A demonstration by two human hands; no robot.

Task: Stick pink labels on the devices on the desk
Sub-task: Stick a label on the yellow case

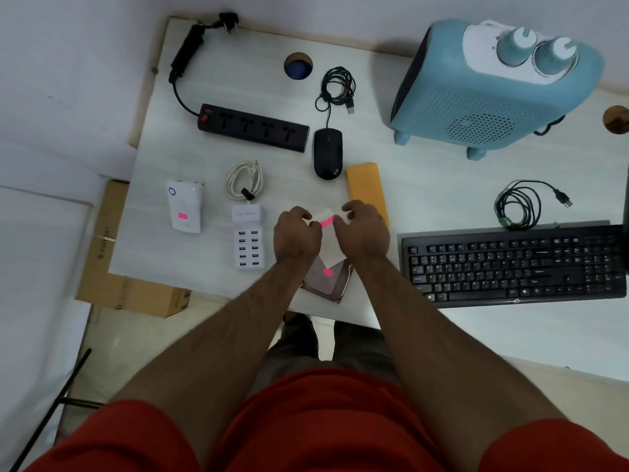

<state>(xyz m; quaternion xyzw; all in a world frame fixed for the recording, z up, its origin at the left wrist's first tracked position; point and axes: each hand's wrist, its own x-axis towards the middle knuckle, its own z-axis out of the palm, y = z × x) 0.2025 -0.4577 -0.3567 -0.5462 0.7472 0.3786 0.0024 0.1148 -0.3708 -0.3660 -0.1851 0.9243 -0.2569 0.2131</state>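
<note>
We record, at the centre of the frame, the left hand [296, 233] and right hand [363, 229] raised together over the pale grey tabletop [204, 277]. Each grip is pressed together, pinching one white backing sheet carrying pink labels [327, 222]: the left at its left edge, the right at its upper right.

Below the hands, at the near tabletop edge, lies a grey metallic hard drive [327, 284] bearing a pink label [328, 272].

Left of centre: a white plug-in adapter with a blue ring [185, 206], bearing a pink label [182, 216]; beside it a white multi-port USB charger [248, 240], with a coiled white cable [243, 180] just above.

Upper centre: a black four-socket power strip [253, 127] with bundled cord, and a black wired mouse [327, 153] with coiled lead.

Just behind the right hand: a flat orange rectangular device [365, 183].

Upper right: a light blue fan heater with two dials [490, 86].

Right: a black keyboard [514, 264], with a coiled black USB cable [520, 206] above it.

Lower left, off the tabletop: brown cardboard boxes [112, 260].
</note>
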